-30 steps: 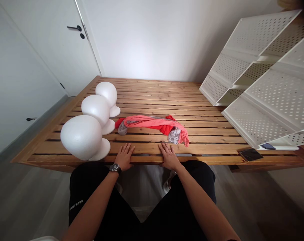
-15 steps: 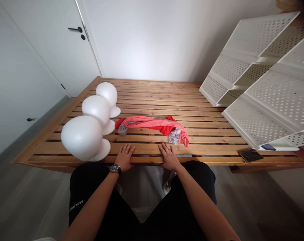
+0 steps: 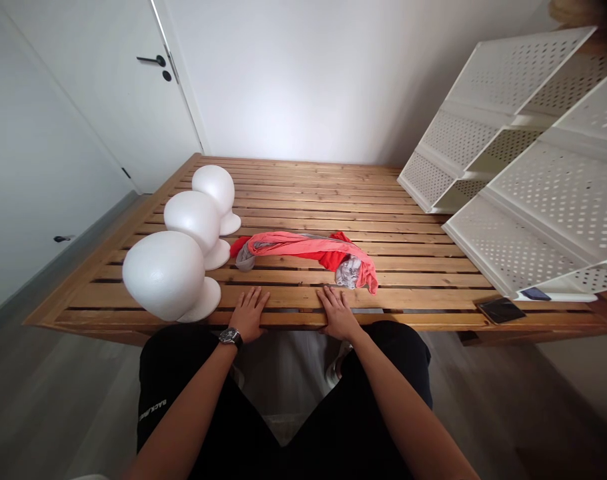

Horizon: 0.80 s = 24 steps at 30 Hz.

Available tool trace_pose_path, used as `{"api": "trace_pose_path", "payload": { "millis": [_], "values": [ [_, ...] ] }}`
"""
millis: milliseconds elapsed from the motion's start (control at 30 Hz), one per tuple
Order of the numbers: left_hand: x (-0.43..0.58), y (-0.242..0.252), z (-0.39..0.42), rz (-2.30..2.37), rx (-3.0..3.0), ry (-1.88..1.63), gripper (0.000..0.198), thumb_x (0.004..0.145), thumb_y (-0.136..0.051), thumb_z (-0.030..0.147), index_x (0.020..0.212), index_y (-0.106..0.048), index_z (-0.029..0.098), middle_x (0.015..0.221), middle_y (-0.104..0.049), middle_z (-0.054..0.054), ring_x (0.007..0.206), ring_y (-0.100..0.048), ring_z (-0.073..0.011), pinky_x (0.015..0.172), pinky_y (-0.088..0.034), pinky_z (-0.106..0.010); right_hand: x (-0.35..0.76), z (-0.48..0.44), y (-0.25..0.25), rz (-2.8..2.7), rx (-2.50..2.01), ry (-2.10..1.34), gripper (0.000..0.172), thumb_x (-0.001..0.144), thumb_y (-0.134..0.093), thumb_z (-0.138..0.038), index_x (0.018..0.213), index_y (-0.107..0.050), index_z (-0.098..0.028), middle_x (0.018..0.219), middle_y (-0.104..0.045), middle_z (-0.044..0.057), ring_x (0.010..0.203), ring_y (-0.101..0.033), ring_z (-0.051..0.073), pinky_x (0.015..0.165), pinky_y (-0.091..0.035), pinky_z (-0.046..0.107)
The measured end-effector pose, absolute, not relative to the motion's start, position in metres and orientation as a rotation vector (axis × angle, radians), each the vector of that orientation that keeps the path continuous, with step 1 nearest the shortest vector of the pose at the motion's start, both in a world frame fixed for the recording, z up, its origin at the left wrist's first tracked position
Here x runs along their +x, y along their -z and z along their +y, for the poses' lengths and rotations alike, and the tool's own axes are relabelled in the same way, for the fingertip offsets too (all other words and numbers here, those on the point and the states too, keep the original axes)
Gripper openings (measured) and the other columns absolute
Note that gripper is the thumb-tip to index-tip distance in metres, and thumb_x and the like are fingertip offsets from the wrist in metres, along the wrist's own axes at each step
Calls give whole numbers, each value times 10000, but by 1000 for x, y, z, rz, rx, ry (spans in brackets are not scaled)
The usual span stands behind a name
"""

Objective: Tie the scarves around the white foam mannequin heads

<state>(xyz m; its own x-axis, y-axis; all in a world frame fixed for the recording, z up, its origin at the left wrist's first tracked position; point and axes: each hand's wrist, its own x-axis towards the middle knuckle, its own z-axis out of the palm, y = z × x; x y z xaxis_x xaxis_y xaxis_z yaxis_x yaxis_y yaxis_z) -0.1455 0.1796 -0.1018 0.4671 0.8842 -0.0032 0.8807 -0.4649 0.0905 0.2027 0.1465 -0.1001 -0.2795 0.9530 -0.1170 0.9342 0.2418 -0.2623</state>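
Left hand (image 3: 248,315) and right hand (image 3: 338,315) are laid flat and open on the front slats of a wooden slatted table (image 3: 413,319), with nothing grasped. A crumpled red and coral cloth (image 3: 303,245) is lying untouched at 12 o'clock, just beyond the fingers; three white foam mannequin heads (image 3: 166,275) are standing at 10 o'clock.

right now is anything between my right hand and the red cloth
Nothing visible stands in the way. Your right hand rests on the slatted wooden table, with only bare slats between it and the red cloth. The nearest white foam head stands well off to the left.
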Motion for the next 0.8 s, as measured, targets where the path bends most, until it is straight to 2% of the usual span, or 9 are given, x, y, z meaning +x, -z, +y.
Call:
{"api": "trace_pose_path", "payload": {
  "millis": [800],
  "values": [
    [-145, 101, 179, 1585, 2609, -79, 1173, 636, -873, 465, 1628, -277, 278, 1715, -222, -137, 1593, -170, -348, 1298, -104, -552, 202, 146, 98, -2426, -1842, -439, 1273, 661, -863, -404, 1668, -106, -216, 1730, -78, 146, 1608, -38, 329, 1283, 21, 561]
  ]
}}
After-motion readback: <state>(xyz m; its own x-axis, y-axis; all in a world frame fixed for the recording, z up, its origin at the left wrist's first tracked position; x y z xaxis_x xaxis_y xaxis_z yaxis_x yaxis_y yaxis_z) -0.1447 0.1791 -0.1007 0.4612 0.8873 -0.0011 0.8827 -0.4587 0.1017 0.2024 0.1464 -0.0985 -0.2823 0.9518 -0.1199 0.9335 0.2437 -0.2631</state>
